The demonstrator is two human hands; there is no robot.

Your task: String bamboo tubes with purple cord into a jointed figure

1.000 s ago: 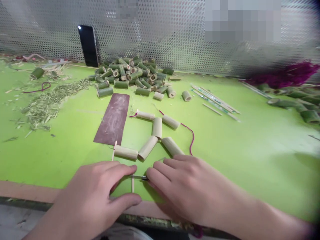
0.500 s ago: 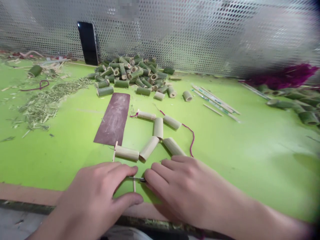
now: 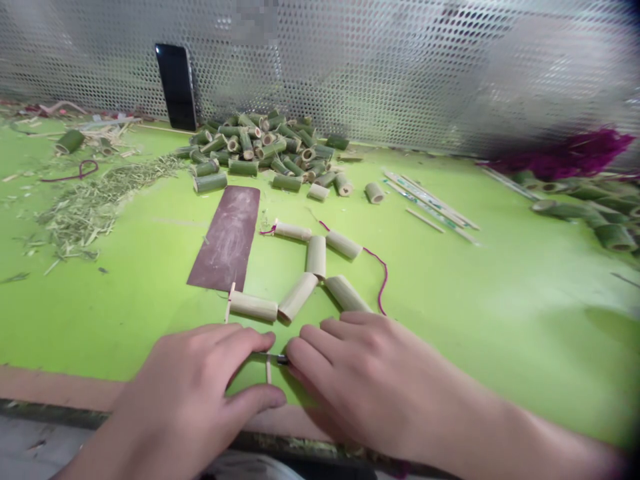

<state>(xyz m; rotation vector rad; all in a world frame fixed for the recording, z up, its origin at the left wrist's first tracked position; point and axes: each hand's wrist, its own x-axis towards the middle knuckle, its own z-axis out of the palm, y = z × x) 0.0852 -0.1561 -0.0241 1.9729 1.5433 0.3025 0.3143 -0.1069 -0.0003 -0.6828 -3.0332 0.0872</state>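
**L hand (image 3: 193, 380) braces thin pale wooden stick (image 3: 269, 375); R hand (image 3: 370, 373) sets slim grey metal blade (image 3: 262, 355) across it**

Pos.: stick on smooth green tabletop (image 3: 500, 313), nr front edge, betw. L thumb & forefinger.

L hand: half open, thumb & forefinger parted in a C, one at each stick end, prob. to stop it rolling under the blade.

R hand: fingers curled closed on the blade's dark handle (image 3: 283, 360), knuckles low, prob. for steadiness; grip under palm n/v from where I stand.

Ref.: pale peeled bamboo tubes (image 3: 253, 307) just beyond hands, likely for easy reach. Nearest L tube has a short pale crosspiece (image 3: 230, 303) at its end, poss. a stop. Flat brown rectangular abrasive sheet (image 3: 225, 237) lies behind it.
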